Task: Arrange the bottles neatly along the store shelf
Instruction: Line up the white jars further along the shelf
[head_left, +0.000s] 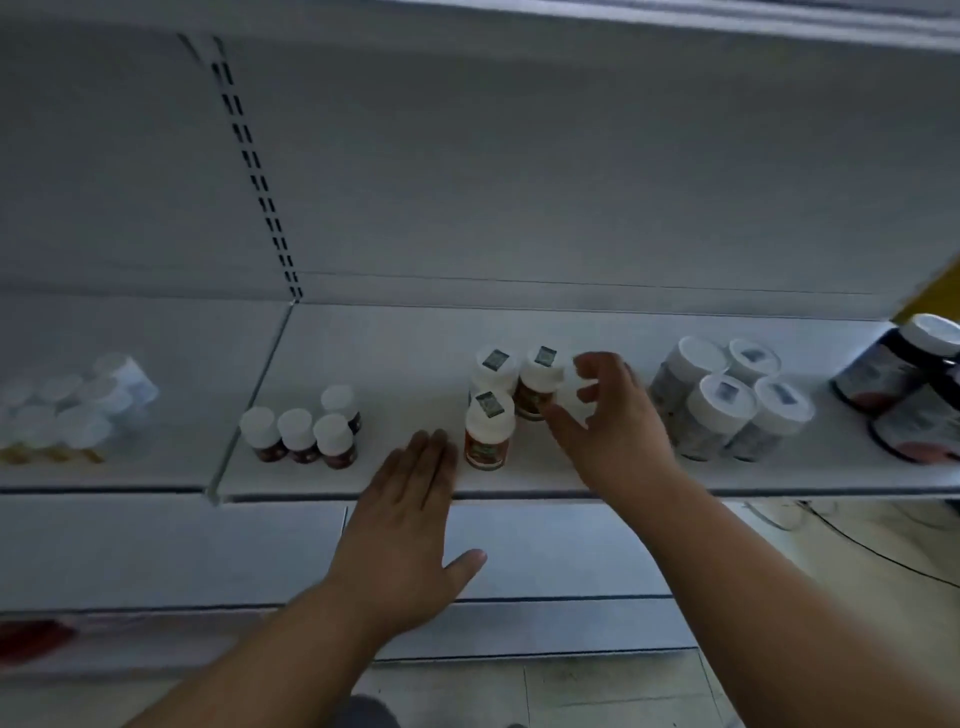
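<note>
The left hand (402, 540) lies nearest, fingers straight and released, its tips at the shelf (415, 332) edge just at 9 o'clock of the front orange bottle (487, 435). The right hand (605, 415) curls around a white-capped bottle (574, 397), grasping it beside two more orange bottles (537, 382). Small dark bottles (306, 434) stand at 9 o'clock, grey jars (727, 402) at 3 o'clock.
</note>
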